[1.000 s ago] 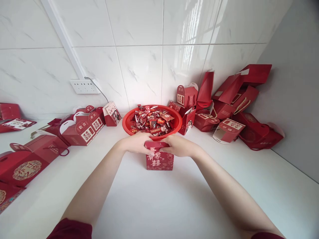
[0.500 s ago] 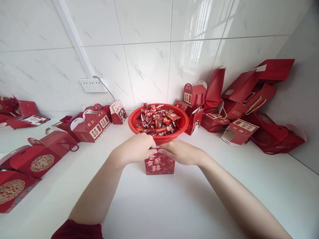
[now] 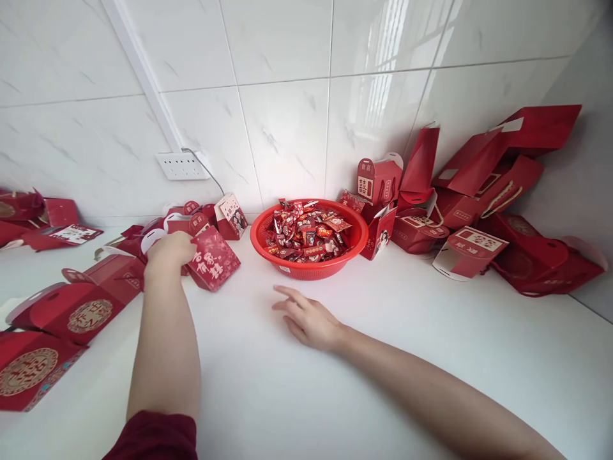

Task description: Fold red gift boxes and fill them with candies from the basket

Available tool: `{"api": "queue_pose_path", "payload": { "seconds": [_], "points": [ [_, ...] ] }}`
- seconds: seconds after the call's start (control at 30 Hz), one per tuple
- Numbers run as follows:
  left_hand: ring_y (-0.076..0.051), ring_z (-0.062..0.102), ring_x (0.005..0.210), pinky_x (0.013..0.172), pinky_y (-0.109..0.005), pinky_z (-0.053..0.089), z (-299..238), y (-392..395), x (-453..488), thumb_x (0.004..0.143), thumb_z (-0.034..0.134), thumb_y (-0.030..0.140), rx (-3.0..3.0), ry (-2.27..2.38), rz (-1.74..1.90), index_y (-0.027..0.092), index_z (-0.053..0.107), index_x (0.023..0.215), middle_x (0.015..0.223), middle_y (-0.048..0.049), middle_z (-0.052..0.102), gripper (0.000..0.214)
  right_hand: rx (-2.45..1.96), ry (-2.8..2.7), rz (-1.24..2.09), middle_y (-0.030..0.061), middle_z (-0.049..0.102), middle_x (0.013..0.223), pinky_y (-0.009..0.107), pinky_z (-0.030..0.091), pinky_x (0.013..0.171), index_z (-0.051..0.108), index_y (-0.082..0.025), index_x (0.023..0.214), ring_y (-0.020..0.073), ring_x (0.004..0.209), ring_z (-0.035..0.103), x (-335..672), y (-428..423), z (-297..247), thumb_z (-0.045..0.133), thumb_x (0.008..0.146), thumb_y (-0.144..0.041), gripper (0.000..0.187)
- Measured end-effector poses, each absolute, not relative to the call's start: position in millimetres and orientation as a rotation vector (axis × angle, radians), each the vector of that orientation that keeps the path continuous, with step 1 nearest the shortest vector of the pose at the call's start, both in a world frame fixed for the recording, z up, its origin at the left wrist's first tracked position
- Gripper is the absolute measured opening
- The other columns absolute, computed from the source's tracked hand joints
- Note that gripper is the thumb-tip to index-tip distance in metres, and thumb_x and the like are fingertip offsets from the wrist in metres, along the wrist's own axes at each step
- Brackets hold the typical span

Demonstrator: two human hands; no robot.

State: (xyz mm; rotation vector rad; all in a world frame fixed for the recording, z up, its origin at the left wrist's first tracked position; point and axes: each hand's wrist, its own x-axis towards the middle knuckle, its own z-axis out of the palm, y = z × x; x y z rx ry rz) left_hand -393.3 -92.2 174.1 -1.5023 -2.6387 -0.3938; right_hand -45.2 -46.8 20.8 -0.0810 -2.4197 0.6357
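Observation:
My left hand grips a small red gift box with pale lettering, tilted, at the left by the row of boxes; its fingertips are hidden behind the hand. Part of a red box with a handle flap shows just behind that hand. My right hand is open over the white table, fingers loosely spread and pointing left, with nothing in them. Beyond it stands a red plastic basket full of wrapped candies.
More red boxes line the left side. At the right, red boxes and bags are piled against the wall. A socket panel with a cable is on the tiled wall at the back.
Both hands were together at the top of the gift box in front of the basket. My left hand has carried the box left; my right hand has let go and opened.

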Motion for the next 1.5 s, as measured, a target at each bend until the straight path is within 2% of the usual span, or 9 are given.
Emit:
{"api": "queue_pose_path", "payload": {
  "seconds": [0.13,0.3,0.63,0.83,0.97,1.23,1.33,1.43,1.5],
  "points": [
    [-0.041,0.060,0.101,0.076,-0.049,0.044,154,-64,-390,0.088,0.051,0.034,-1.135,-2.721,-0.352,0.014,0.065,0.103,0.103,-0.0223,0.066,0.029,0.063,-2.525,0.526,0.0120,0.042,0.149,0.034,0.054,0.088,0.051,-0.020,0.123,0.0190,0.107,0.063,-46,-53,17,0.041,0.094,-0.014,0.031],
    [-0.040,0.058,0.110,0.081,-0.049,0.042,138,-40,-386,0.095,0.039,0.030,-1.061,-2.683,-0.410,0.012,0.054,0.125,0.118,-0.0259,0.062,0.038,0.055,-2.557,0.513,0.0098,0.050,0.142,0.033,0.054,0.086,0.053,-0.020,0.119,0.0173,0.099,0.066,-47,-51,14,0.042,0.094,-0.014,0.028],
    [-0.045,0.059,0.107,0.080,-0.052,0.042,131,-8,-408,0.089,0.048,0.026,-1.009,-2.601,-0.589,0.009,0.056,0.110,0.112,-0.0289,0.063,0.029,-0.005,-2.521,0.674,0.0079,0.057,0.131,0.031,0.051,0.093,0.056,-0.021,0.115,0.0178,0.110,0.062,-52,-36,9,0.043,0.092,-0.012,0.028],
    [-0.030,0.058,0.115,0.083,-0.045,0.037,122,-10,-409,0.093,0.033,0.040,-1.061,-2.435,-0.846,0.010,0.062,0.099,0.103,-0.0119,0.065,0.042,0.034,-2.515,0.741,0.0075,0.063,0.122,0.031,0.051,0.094,0.058,-0.021,0.112,0.0185,0.111,0.061,-53,-33,10,0.044,0.090,-0.009,0.029],
    [-0.031,0.058,0.112,0.083,-0.044,0.038,121,-8,-402,0.089,0.043,0.044,-1.064,-2.337,-0.992,0.012,0.064,0.086,0.098,-0.0117,0.066,0.038,0.039,-2.515,0.751,0.0074,0.064,0.118,0.030,0.051,0.093,0.057,-0.021,0.111,0.0182,0.108,0.061,-54,-33,10,0.044,0.088,-0.007,0.030],
    [-0.038,0.054,0.119,0.088,-0.049,0.041,117,-8,-401,0.088,0.045,0.037,-1.068,-2.409,-0.882,0.009,0.060,0.114,0.124,-0.0193,0.059,0.041,0.046,-2.505,0.732,0.0064,0.066,0.113,0.030,0.051,0.091,0.058,-0.021,0.110,0.0184,0.103,0.063,-54,-31,8,0.045,0.088,-0.007,0.028],
    [-0.040,0.041,0.133,0.097,-0.055,0.036,125,-11,-400,0.091,0.040,0.037,-1.159,-2.398,-0.895,0.006,0.054,0.127,0.137,-0.0195,0.050,0.049,0.051,-2.512,0.725,0.0064,0.066,0.113,0.030,0.050,0.092,0.058,-0.021,0.110,0.0180,0.103,0.062,-53,-30,8,0.046,0.088,-0.008,0.028],
    [-0.041,0.020,0.144,0.109,-0.060,0.028,148,-12,-370,0.091,0.046,0.036,-1.210,-2.260,-0.932,0.008,0.051,0.133,0.155,-0.0210,0.029,0.050,0.048,-2.521,0.715,0.0060,0.066,0.111,0.030,0.050,0.093,0.059,-0.021,0.110,0.0176,0.103,0.062,-55,-31,4,0.047,0.088,-0.009,0.028],
    [-0.037,0.022,0.145,0.114,-0.057,0.026,167,-14,-330,0.093,0.046,0.035,-1.356,-2.078,-0.914,0.014,0.048,0.135,0.155,-0.0165,0.029,0.047,0.037,-2.536,0.709,0.0057,0.067,0.109,0.030,0.049,0.094,0.060,-0.021,0.110,0.0177,0.101,0.062,-58,-32,3,0.048,0.089,-0.010,0.027]
  ]
}}
